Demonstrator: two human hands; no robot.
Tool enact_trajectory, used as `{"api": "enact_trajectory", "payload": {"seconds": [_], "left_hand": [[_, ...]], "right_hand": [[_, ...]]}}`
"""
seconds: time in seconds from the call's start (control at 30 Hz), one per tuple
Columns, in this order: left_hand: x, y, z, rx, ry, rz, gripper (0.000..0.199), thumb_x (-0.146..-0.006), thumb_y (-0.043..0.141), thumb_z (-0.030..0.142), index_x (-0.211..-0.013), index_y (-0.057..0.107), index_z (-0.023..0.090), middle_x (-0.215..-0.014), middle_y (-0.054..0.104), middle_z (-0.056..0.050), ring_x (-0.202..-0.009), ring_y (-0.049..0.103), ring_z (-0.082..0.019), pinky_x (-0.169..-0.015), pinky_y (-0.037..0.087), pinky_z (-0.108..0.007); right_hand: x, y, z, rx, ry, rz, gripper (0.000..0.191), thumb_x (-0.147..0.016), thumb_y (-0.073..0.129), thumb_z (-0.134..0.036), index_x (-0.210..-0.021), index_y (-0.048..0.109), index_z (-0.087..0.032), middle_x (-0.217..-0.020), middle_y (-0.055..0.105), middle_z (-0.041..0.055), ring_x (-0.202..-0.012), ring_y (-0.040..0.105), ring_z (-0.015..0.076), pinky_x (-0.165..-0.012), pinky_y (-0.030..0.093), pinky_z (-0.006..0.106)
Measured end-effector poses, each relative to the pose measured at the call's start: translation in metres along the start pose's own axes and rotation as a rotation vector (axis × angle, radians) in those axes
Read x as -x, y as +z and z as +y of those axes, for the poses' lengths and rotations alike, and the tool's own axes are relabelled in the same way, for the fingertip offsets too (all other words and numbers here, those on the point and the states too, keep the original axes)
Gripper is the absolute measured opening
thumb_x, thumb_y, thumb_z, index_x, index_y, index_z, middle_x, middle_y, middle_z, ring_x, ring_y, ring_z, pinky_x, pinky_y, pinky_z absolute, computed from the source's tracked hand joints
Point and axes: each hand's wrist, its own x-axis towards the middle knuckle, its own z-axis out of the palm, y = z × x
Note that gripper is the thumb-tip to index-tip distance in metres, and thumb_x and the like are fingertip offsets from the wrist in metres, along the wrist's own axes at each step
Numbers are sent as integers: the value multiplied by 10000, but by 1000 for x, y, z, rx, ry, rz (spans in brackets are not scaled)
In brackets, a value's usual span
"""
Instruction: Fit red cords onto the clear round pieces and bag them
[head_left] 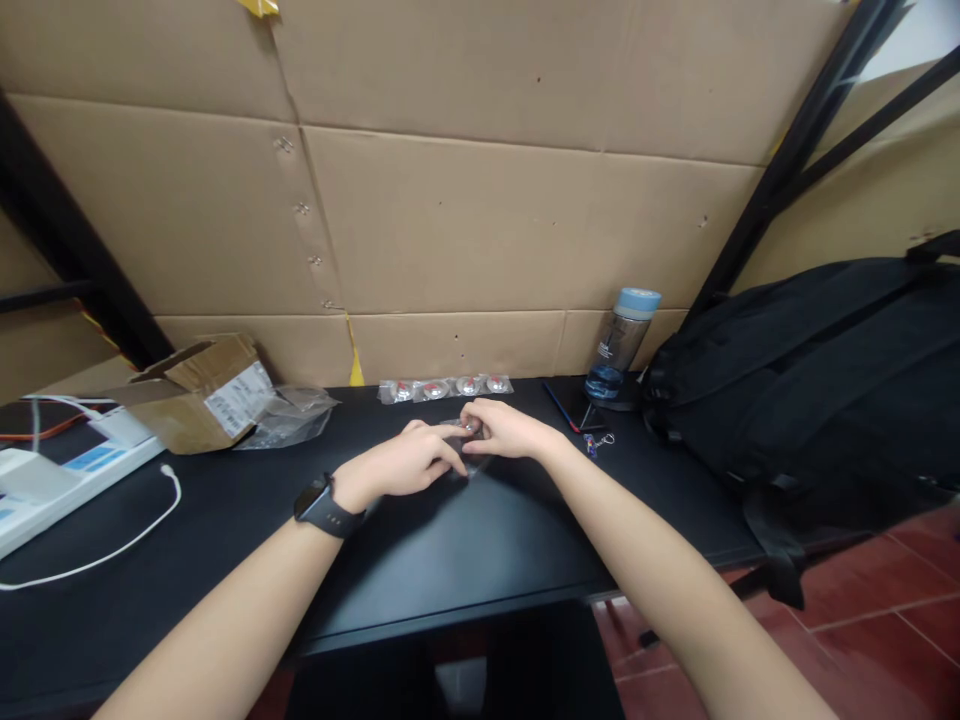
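My left hand (411, 461), with a black watch (324, 505) on its wrist, meets my right hand (507, 428) just above the black table. Between them is a small clear plastic bag (474, 464), mostly covered by my fingers. My right fingers curl and pinch its upper part, where a small shiny piece shows; its kind is hidden. The left index finger reaches to the same spot, and the left thumb and fingers close at the bag's near side. Behind the hands, several round silvery pieces with red marks (433, 390) lie in a row, each in clear wrapping.
An opened cardboard box (196, 400) and crumpled plastic (294, 414) lie left, near a white power strip (82, 480) and cable (112, 553). Rightward are a phone (574, 408), keychain (598, 443), water bottle (619, 345) and black backpack (817, 380). A cardboard wall (450, 210) stands behind.
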Motion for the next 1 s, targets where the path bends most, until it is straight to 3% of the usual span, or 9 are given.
{"api": "enact_trajectory", "payload": {"seconds": [0.1,0.23,0.3,0.4,0.47,0.6,0.73,0.87,1.0], "left_hand": [[-2,-3,-3,-19,-65,140,395,-835,512,85,-1120,687,296,-1300,662,-24,-1182,610,-230,-1049,394,-382],[-6,7,-10,-127,-202,275,401,-813,662,181,-1197,592,272,-1192,676,-47,-1131,602,-263,-1000,374,-403],[-8,14,-13,-156,-221,269,318,-823,715,269,-1129,625,269,-1152,687,-46,-1112,598,-272,-993,351,-412],[-12,18,-16,-137,-240,248,104,-895,652,333,-959,690,260,-1029,716,-33,-1052,606,-251,-977,329,-406],[-13,16,-16,-107,-282,242,149,-923,603,346,-888,716,256,-964,731,-29,-1016,615,-240,-969,325,-400],[-13,7,-17,10,-443,256,194,-906,578,370,-885,732,254,-988,749,-20,-962,644,-227,-927,367,-377],[-17,7,-20,113,-591,265,230,-889,561,408,-865,738,263,-1097,733,-11,-1040,632,-251,-917,397,-388],[-20,15,-20,151,-628,239,325,-923,476,381,-773,738,263,-1098,730,-9,-1111,590,-274,-942,395,-418],[-21,28,-15,-35,-646,279,330,-925,491,377,-746,724,228,-1131,709,-60,-1130,526,-316,-932,380,-470]], "right_hand": [[5,-15,13,-107,-73,45,93,-910,595,-210,-1001,591,-192,-872,607,2,-761,561,136,-707,415,232],[6,-18,24,-32,-31,62,288,-720,690,-50,-971,630,-177,-911,601,2,-756,530,130,-688,393,228],[4,-13,26,-37,-28,17,326,-663,777,-79,-949,650,-172,-895,598,-4,-744,526,127,-672,392,224],[2,-7,26,-74,-66,-5,149,-744,780,-157,-859,685,-167,-844,601,-2,-739,541,126,-688,405,228],[2,-8,26,-123,-83,-8,45,-808,742,-192,-817,708,-165,-833,617,11,-742,559,129,-703,418,233],[2,-13,31,-238,-8,-14,98,-843,701,-248,-830,720,-153,-783,642,13,-701,558,136,-667,415,239],[-3,-10,31,-239,95,11,146,-875,617,-238,-805,702,-142,-777,653,21,-731,564,151,-695,422,253],[-7,2,23,-76,150,4,202,-870,555,-173,-733,701,-140,-861,686,80,-876,600,204,-831,445,295],[-4,11,11,213,292,33,208,-875,588,-258,-742,703,-148,-1006,661,165,-1040,563,316,-874,441,388]]}}
